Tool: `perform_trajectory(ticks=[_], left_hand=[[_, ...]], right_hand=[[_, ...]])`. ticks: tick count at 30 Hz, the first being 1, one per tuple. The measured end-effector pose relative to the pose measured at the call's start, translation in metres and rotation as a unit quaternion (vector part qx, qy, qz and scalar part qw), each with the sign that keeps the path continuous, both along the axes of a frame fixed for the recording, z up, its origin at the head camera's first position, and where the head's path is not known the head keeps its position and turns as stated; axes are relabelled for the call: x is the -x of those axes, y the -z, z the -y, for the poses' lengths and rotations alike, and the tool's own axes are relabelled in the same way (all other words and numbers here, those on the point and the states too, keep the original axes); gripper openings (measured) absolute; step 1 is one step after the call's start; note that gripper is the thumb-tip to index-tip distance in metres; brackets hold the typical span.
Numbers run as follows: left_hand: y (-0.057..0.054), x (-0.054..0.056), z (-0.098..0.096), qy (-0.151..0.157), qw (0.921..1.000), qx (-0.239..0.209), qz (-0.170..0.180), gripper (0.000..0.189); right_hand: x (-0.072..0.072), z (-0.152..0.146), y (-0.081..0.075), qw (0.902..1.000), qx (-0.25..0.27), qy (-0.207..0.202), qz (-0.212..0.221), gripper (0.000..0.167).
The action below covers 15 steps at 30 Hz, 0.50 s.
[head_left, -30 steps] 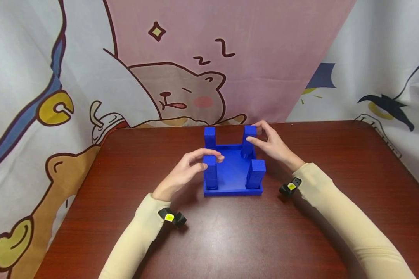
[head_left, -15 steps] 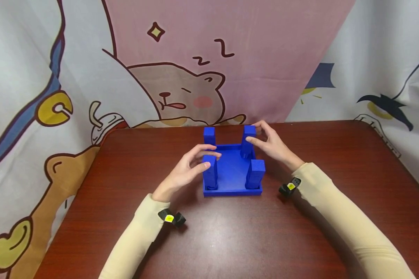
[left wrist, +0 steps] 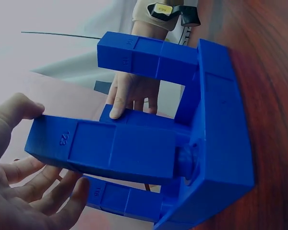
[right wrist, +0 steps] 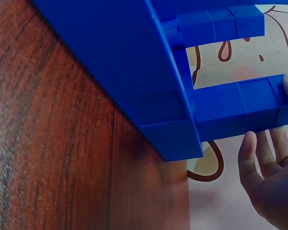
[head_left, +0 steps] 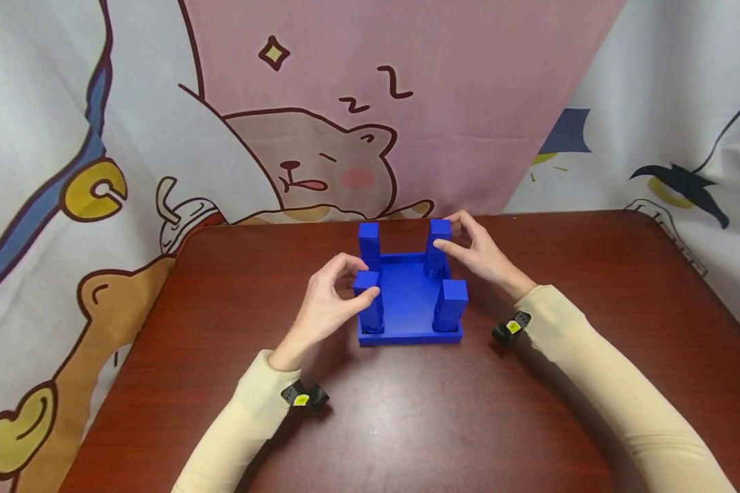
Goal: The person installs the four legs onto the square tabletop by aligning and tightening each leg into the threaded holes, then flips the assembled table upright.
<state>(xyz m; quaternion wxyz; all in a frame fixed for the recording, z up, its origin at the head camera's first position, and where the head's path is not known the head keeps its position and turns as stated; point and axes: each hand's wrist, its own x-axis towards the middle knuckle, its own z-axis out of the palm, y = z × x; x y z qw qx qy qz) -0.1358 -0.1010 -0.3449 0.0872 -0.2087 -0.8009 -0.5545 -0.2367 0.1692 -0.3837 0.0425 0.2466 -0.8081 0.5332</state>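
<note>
A blue square tabletop (head_left: 410, 338) with a raised rim lies flat, underside up, and several square-sided legs stand upright at its corners. My left hand (head_left: 325, 301) is at the upper end of the near left leg (head_left: 371, 311), thumb on one side and fingers round the other. In the left wrist view, a narrow round neck shows where this leg (left wrist: 129, 148) meets the tabletop. With thumb and fingers, my right hand (head_left: 482, 255) holds the upper part of the far right leg (head_left: 434, 260). The near right leg (head_left: 451, 305) and far left leg (head_left: 369, 241) stand untouched.
A dark reddish-brown wooden table (head_left: 395, 424) bears everything. Behind it hangs a cartoon-printed cloth (head_left: 469, 103), close to the table's far edge. Small black wrist cameras (head_left: 305, 397) hang under both cuffs.
My left hand has shifted its fingers back round the near left leg, and its thumb has slid across the leg's front to the right. The right hand stays on the far right leg.
</note>
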Motion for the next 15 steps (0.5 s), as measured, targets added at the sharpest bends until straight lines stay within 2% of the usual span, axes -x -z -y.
perform_trajectory(ticks=[5,9,12,15], left_hand=[[-0.001,0.001,0.002,0.001,0.9998,-0.015,0.016,0.027],[0.002,0.003,0.003,0.026,0.9992,-0.019,0.024,0.027],[0.01,0.009,0.006,0.076,0.9959,-0.028,0.04,0.027],[0.022,0.017,0.008,0.135,0.9873,-0.05,0.067,0.033]], right_hand=[[0.0,0.001,0.0,1.0,0.0,-0.001,-0.003,0.029],[0.0,0.0,0.0,1.0,-0.004,-0.001,-0.003,0.029],[0.0,0.0,0.0,1.0,-0.006,0.001,-0.001,0.029],[0.0,0.0,0.0,1.0,-0.007,0.003,0.0,0.029]])
